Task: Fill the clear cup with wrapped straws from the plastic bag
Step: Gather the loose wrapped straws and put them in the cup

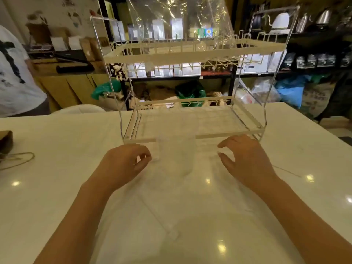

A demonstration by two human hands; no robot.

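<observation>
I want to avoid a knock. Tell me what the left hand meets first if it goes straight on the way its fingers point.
The left hand points right, toward the clear cup beside its fingertips. It would likely meet the cup's near wall first, though blur makes the gap uncertain.

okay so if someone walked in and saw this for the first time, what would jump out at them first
A two-tier clear rack with cream trim stands mid-table, dominating the view, with crinkled clear plastic rising behind its top tier. Just before it, the left hand and right hand flank a faint, blurred clear cup on the glossy white table.
</observation>
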